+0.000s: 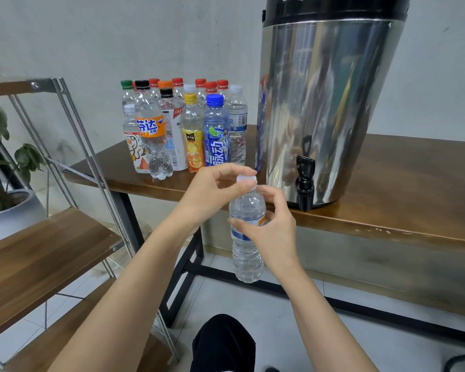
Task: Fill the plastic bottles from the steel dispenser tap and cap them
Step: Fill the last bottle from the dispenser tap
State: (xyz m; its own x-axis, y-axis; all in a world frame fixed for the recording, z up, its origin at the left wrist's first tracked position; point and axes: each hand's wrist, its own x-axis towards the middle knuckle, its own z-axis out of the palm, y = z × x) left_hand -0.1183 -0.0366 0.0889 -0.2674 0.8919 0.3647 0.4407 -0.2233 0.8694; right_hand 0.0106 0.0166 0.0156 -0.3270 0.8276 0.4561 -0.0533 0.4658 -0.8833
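Apparently capping, just off the table (387,224) front edge: left hand (210,191) pinches the white cap (247,180), right hand (274,226) grips the water bottle (247,253); a firm twist seems due.

— What does the tabletop (387,167) carry?
— It's brown wood on black metal legs (183,264). A tight cluster of bottles (188,124) stands at its left end. All are upright and capped in red, black, green, orange, yellow, blue or white.
— And beside them?
— A big steel dispenser (330,103), just right of the bottles, sits close to the front edge. Its black tap (305,183) pokes out past that edge.
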